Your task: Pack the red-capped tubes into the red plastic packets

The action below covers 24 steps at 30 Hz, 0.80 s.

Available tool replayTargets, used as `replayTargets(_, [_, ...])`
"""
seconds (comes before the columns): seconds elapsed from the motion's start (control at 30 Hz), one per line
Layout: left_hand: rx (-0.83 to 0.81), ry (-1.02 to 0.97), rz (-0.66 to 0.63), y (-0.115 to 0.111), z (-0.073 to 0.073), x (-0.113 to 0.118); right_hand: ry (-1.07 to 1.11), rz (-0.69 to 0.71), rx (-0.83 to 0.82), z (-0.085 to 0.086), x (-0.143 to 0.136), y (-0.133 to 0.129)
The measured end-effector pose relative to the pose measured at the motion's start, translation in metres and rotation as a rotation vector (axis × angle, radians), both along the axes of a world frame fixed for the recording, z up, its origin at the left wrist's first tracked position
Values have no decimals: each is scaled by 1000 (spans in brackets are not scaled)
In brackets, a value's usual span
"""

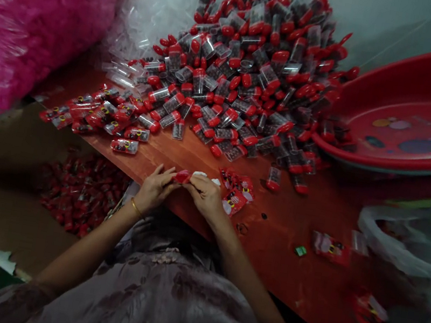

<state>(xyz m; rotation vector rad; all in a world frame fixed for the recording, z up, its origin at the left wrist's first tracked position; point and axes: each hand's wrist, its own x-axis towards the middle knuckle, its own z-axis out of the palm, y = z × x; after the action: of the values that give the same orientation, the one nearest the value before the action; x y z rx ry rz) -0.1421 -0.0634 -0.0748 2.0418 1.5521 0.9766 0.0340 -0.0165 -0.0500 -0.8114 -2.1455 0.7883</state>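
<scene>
In front of my body, my left hand (155, 187) and my right hand (206, 197) meet at the table's near edge. Their fingertips pinch a small red piece (182, 177) from both sides; its exact kind is too small to make out. A yellow bangle circles my left wrist. Just beyond my right fingers lies something white (199, 173), partly covered by the hand. Red printed wrappers (238, 193) rest to the right of that hand. Left of my hands, finished-looking red printed packets (124, 145) lie in a loose heap.
A large pile of clear tubes with red caps (227, 87) fills the back of the table (266, 257). A red basin (396, 157) stands right, a bag of pink material (39, 8) left. Below left, a cardboard box (0, 149) holds many red packets. A plastic bag (401, 251) lies right.
</scene>
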Motion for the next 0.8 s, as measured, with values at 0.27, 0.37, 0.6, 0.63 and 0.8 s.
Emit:
replayTargets(0.27, [5,195,63,-4,4,-2,-149,-6,158,3,5,2])
replayTargets(0.37, [-53,180,-1,-1,7,-6,-229,8,203,0,7,2])
replayTargets(0.6, [-105,135,-52,2,7,-11,-225,-115,94,2,7,-5])
replayTargets(0.63, [-102,134,-42,2,6,-10,-202,-142,62,3,7,-5])
replayTargets(0.8, [-101,137,-25,1,7,-8,-176,-178,26,8,8,-7])
